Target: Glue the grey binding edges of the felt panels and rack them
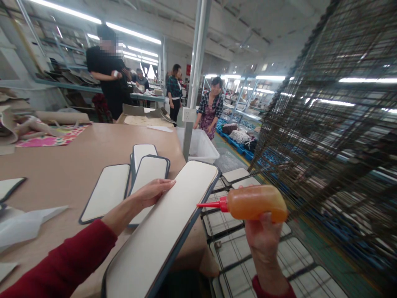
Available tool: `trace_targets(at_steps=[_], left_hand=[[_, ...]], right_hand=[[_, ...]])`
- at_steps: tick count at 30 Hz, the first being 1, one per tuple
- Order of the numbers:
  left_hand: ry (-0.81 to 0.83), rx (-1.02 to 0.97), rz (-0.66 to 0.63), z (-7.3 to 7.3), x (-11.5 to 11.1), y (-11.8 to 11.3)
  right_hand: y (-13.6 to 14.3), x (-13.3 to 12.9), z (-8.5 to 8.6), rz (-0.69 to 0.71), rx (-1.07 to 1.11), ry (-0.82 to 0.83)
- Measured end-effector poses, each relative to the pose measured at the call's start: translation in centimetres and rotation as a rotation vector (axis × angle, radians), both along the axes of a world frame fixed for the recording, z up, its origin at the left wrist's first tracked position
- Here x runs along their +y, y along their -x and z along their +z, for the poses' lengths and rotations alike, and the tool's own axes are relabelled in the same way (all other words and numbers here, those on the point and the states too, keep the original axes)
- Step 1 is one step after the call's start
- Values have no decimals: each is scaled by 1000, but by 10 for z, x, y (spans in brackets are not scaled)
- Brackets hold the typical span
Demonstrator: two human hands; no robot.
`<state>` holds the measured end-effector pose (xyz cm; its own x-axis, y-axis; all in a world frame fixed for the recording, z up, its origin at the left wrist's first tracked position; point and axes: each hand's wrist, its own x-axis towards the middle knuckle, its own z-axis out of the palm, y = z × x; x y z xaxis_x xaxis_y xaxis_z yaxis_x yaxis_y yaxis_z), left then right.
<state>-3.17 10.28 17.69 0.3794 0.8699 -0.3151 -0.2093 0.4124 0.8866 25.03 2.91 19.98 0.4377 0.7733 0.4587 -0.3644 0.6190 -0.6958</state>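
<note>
My left hand (153,192) grips the left edge of a long cream panel (167,223) with rounded corners and a dark border. The panel is tilted over the table's right edge. In my right hand (263,238) lies a squeeze bottle (257,202) of amber liquid, held on its side with my fingers wrapped round it. Its red nozzle (211,204) points left, and the tip is at the panel's right edge. Whether liquid comes out cannot be made out. Beyond my left hand, similar panels (107,192) lie on the table, some overlapping.
The brown table (149,134) carries patterned fabric (52,134) and white paper (27,225). A metal post (194,78) rises at its corner beside a white bin (201,145). On the right, a wire rack (325,103) stands near more panels (291,254). Several people work farther back.
</note>
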Motion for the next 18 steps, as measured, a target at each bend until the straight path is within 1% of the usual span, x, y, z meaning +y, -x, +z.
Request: trace_targets(at_steps=[10, 18], left_hand=[[22, 4, 30, 12, 5, -11], [23, 28, 53, 13, 12, -13]], right_hand=[[3, -6, 5, 29, -4, 16], [6, -11, 8, 40, 18, 46]])
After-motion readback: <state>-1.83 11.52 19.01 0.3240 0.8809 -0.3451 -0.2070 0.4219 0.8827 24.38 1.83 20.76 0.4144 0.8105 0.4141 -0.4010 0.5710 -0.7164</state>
